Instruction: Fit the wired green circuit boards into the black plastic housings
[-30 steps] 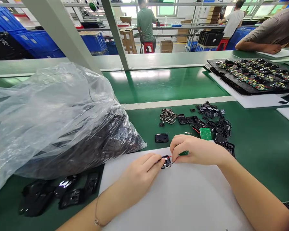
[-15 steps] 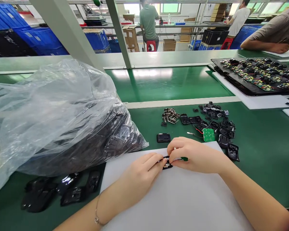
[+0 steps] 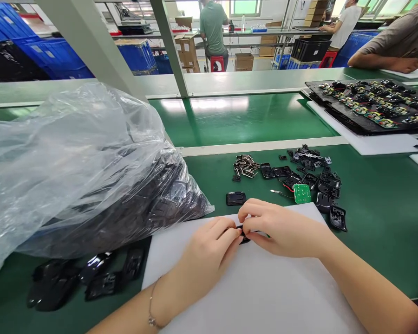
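Note:
Between my fingertips, low over the white sheet (image 3: 264, 287), is a small black plastic casing (image 3: 244, 239), mostly covered by my hands. My left hand (image 3: 211, 250) grips its left side with thumb and fingers. My right hand (image 3: 282, 227) pinches at its right side, and a sliver of green shows under those fingers. Just beyond my hands lies a closed-looking black casing (image 3: 236, 198). A green circuit board (image 3: 302, 194) with a red wire and a thin metal strip rests to the right, against several black casing halves (image 3: 329, 190).
A pile of metal pins (image 3: 245, 166) and small black parts (image 3: 310, 157) lie farther back. At left bulges a clear plastic bag (image 3: 101, 171) of dark parts, with black shells (image 3: 55, 283) before it. A black tray (image 3: 365, 106) of assembled boards stands back right, near a person's forearm (image 3: 379, 62).
My left fingers have shifted slightly right and over the casing, whose inside is now more covered. My right fingers stay pressed at it. The camera view has moved slightly.

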{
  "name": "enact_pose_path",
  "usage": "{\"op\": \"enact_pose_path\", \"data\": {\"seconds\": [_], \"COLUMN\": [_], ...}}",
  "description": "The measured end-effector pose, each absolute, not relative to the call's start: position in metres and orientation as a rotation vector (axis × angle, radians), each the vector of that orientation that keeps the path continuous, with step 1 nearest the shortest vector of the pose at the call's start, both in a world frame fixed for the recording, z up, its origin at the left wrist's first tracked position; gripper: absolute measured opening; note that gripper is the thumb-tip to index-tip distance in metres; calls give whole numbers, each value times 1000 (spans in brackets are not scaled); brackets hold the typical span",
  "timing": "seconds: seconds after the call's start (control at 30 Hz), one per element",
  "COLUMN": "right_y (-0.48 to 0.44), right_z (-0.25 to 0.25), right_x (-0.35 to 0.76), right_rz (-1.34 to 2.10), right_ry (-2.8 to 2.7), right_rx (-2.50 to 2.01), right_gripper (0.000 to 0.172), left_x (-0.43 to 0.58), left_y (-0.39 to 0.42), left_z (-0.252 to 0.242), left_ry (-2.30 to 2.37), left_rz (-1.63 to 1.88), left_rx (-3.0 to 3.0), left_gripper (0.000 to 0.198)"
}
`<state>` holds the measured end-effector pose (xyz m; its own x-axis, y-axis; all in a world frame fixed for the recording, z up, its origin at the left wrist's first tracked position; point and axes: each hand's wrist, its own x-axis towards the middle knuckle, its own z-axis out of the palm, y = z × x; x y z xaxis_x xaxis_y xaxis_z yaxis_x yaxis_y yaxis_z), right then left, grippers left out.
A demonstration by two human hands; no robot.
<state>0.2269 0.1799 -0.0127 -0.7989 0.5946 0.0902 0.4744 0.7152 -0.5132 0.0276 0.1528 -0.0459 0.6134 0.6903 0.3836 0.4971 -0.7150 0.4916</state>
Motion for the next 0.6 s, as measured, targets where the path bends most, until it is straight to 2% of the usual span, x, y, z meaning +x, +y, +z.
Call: {"op": "enact_pose_path", "data": {"seconds": [0.23, 0.43, 0.6], "right_y": [182, 183, 183], "right_z": [-15, -15, -13], "right_x": [228, 230, 230], "right_rz": [756, 950, 978], "right_ry": [-2641, -2610, -2636], "right_rx": [-810, -841, -940], "right_gripper": [20, 18, 19], "left_x": [28, 28, 28], "left_y": [153, 152, 151], "left_z": [-47, -45, -45], "left_ry": [982, 1003, 1012], "left_rz": [793, 750, 741], "left_rx": [2262, 2222, 2238], "left_gripper": [13, 13, 14]}}
